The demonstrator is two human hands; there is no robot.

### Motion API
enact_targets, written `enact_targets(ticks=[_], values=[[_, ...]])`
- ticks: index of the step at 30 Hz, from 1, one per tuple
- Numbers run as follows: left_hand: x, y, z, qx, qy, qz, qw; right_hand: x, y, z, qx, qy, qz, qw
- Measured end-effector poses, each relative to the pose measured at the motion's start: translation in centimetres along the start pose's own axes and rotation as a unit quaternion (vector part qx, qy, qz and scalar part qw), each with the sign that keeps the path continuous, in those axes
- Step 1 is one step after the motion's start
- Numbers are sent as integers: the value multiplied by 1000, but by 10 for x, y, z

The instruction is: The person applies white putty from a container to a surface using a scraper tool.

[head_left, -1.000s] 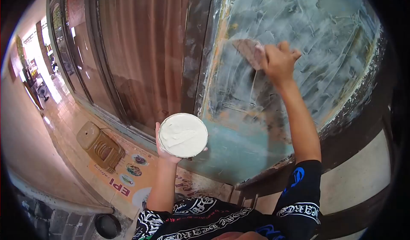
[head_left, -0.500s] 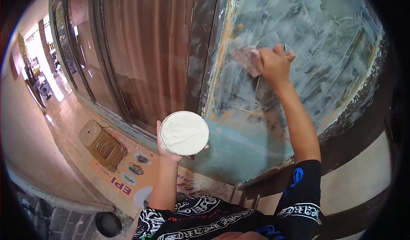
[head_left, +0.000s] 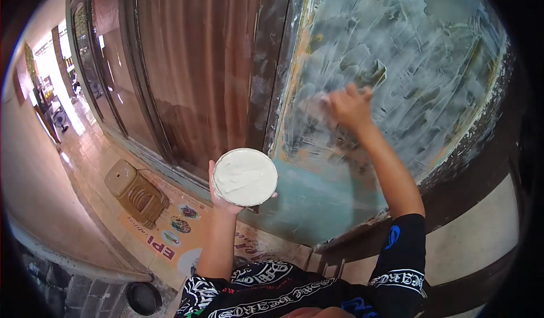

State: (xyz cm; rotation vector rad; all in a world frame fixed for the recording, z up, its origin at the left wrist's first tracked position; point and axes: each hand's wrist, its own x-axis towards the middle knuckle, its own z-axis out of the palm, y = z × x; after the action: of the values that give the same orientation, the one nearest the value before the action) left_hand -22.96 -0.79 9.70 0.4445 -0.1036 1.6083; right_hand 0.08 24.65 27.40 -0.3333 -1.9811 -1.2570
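A round tub of white paste (head_left: 245,177) sits atop the cupping left grip (head_left: 224,203); a flat, blurred scraper (head_left: 316,106) juts leftward, clenched in the right grip (head_left: 348,109).

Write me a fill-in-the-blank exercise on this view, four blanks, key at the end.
1. The left hand holds up a round container of ____ paste.
2. The right hand, at the smeared wall, comes out of a mainly ____ sleeve.
3. The large capital letters on the floor banner spell ____.
4. Behind the window hangs a reddish-brown ____.

Missing words: white; black; EPI; curtain.
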Motion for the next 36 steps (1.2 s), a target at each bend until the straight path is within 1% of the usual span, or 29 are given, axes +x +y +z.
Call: enact_targets(ticks=[1,2,3,4,6,7,8,10,11,13,14,15,17,18,19,20,22,23,24,25,26,27,28,30,31,32,33,34,36], values=[[-1,0,-2,-42,-3,6,999,12,17,-12,-13,17,52,998],[-1,-1,-4,-83,-7,14,996,18,22,-28,-13,15,52,998],[-1,-2,7,-63,-68,-1,996,22,24,-43,-7,21,83,996],[0,-2,6,-65,-67,1,996,21,21,-52,1,27,114,993],[-2,-1,3,-129,54,25,990,-7,-8,-45,53,6,70,996],[1,0,-7,-25,80,37,996,-28,-29,-38,75,-30,25,996],[1,-1,-5,-25,81,35,996,-52,-50,-30,96,-66,-20,993],[3,-2,4,-14,18,-13,1000,-100,-81,-8,133,-119,-87,980],[3,-3,9,-29,2,-21,999,-107,-78,-1,131,-119,-85,980],[5,-4,8,-41,-20,-21,999,-106,-59,8,115,-68,-94,987],[7,-5,5,-55,-40,-20,997,-101,-41,9,90,-74,-57,992],[7,-4,-2,-36,17,1,999,-81,-19,-4,66,-82,-20,994],[10,-7,6,-45,17,-10,999,-36,22,-38,10,-57,74,996],[10,-8,9,-53,16,-15,998,-24,40,-48,4,20,104,994],[11,-8,4,6,48,-6,999,-17,51,-62,-4,5,151,989],[10,-8,1,5,50,-7,999,-23,51,-64,-3,3,151,989],[8,-7,1,-14,-12,-31,999,-39,45,-67,14,-1,120,993],[8,-8,-1,-24,-20,-22,999,-62,31,-48,65,-9,85,994],[8,-9,1,-25,-21,-22,999,-75,9,-45,79,-62,48,994],[7,-9,3,-7,0,-24,1000,-87,-15,-45,92,-115,12,989],[7,-10,5,10,20,-26,999,-104,-31,-36,121,-83,-44,988],[8,-11,5,11,17,-28,999,-120,-44,-26,125,-114,-74,983],[10,-12,6,10,20,-32,999,-120,-41,-24,122,-113,-72,983],[13,-13,5,9,26,-39,999,-112,-30,-13,89,-77,-68,991],[14,-14,3,18,43,-37,998,-99,-10,-13,21,-80,-37,996],[14,-15,3,18,44,-40,998,-79,14,-24,3,-61,-2,998],[14,-15,4,15,28,-42,999,-56,42,-39,-15,-42,32,999],[15,-16,5,11,12,-45,999,-40,71,-47,-80,-9,43,996],[14,-17,6,15,24,-44,999,-4,104,-91,-84,21,131,988]])
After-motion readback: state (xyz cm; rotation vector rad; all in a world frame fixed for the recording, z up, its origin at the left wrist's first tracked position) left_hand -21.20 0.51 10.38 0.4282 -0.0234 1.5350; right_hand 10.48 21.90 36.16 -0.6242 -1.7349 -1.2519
